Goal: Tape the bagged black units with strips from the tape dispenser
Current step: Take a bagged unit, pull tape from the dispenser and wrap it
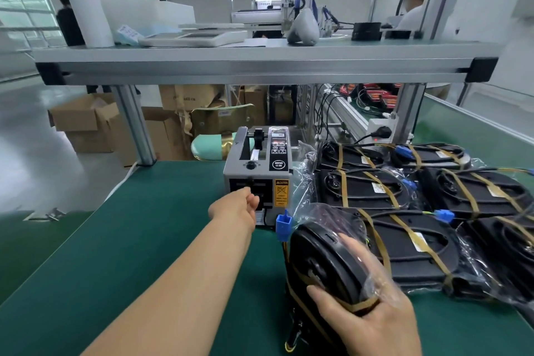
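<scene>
Green desk [144,240] carries the dispenser [260,176] straight ahead, and the unit [323,263] stands on edge just right of it and nearer the body. The right hand [372,318] grips this bagged unit from its near side, thumb on the black face and fingers over the plastic, tilting it up with its long axis running away from the person toward the dispenser. A blue plug [282,224] sticks up at its far end, almost against the dispenser's front corner.

The left hand [239,208] is at the dispenser's front outlet with fingers curled in. I cannot tell whether a strip is pinched there, as none shows. This hand is the nearer one to the tape, so the strip would have to travel rightward and back to reach the unit's upturned face. Taped units [404,240] lie flat in rows to the right.
</scene>
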### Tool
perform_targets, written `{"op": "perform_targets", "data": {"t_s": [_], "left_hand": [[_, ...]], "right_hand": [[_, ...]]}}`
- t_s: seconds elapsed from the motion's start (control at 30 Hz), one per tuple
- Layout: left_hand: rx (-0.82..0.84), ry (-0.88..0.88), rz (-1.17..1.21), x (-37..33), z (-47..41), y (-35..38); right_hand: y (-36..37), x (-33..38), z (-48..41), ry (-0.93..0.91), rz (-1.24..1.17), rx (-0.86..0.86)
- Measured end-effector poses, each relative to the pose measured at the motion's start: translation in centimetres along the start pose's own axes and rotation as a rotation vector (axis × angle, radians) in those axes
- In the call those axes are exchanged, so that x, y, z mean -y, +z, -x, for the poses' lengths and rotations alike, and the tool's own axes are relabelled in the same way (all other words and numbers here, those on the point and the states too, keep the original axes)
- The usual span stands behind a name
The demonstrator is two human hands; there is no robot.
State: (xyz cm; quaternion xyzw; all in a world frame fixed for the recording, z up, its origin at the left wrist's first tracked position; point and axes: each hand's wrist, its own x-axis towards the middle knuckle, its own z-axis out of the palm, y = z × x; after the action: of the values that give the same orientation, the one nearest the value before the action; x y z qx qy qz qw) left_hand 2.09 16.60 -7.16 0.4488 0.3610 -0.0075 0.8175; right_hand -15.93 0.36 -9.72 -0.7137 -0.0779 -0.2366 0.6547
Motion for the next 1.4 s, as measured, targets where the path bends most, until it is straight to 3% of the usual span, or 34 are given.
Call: {"op": "perform_targets", "data": {"t_s": [0.13, 0.2, 0.27, 0.47, 0.53, 0.77, 1.4], "left_hand": [[-0.093, 0.075, 0.087, 0.3, 0.2, 0.5], [-0.047, 0.113, 0.042, 0.4, 1.2, 0.0], [0.076, 0.132, -0.062, 0.0, 3.3, -1.2], [0.665, 0.299, -0.358, -1.1, 13.8, -7.6], [0.727, 0.351, -0.478, -0.9, 16.3, -8.4], [0.699, 0.580, -0.688, -0.1, 18.2, -7.0], [0.614, 0.563, -0.645, 1.2, 17.2, -6.1]], "right_hand": [[-0.1, -0.3, 0.1, -0.008, 0.033, 0.000], [-0.3, -0.3, 0.2, -0.026, 0.049, 0.015], [-0.5, -0.1, 0.3, -0.055, 0.071, 0.024], [-1.1, -0.2, 0.4, -0.063, 0.133, 0.043], [-1.0, -0.2, 0.4, -0.038, 0.103, 0.051], [-0.4, 0.2, 0.7, -0.052, 0.048, 0.054], [0.1, -0.2, 1.2, -0.041, 0.095, 0.046]]}}
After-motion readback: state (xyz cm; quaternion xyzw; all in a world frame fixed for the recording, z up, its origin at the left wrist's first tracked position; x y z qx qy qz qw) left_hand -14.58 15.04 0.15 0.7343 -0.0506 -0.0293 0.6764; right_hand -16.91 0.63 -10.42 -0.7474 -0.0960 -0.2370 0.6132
